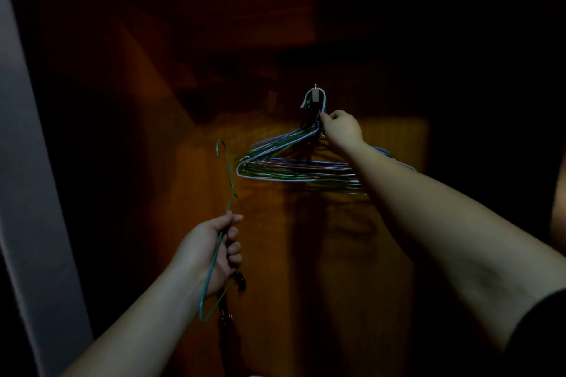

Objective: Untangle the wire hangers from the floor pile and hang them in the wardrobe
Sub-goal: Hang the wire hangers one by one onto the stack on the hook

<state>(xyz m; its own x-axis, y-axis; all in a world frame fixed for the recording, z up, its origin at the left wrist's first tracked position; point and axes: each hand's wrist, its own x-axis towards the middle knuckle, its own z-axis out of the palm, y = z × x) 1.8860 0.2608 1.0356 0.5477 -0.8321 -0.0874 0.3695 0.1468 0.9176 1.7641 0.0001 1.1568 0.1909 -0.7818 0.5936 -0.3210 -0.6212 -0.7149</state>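
My left hand (pixel 214 249) grips a green wire hanger (pixel 229 176) by its shoulder, hook end pointing up, low and left of centre. A bundle of several wire hangers (pixel 288 165), green, blue and white, hangs by its hooks from a small metal hook (pixel 315 93) on the wooden wardrobe wall. My right hand (pixel 341 127) pinches the necks of that bundle just below the hook. My right forearm hides the bundle's right end.
The dark brown wardrobe interior (pixel 382 223) fills the view, dimly lit. A pale grey door edge or wall (pixel 21 162) runs down the left side. A dark object (pixel 240 280) hangs just below my left hand; I cannot make out what it is.
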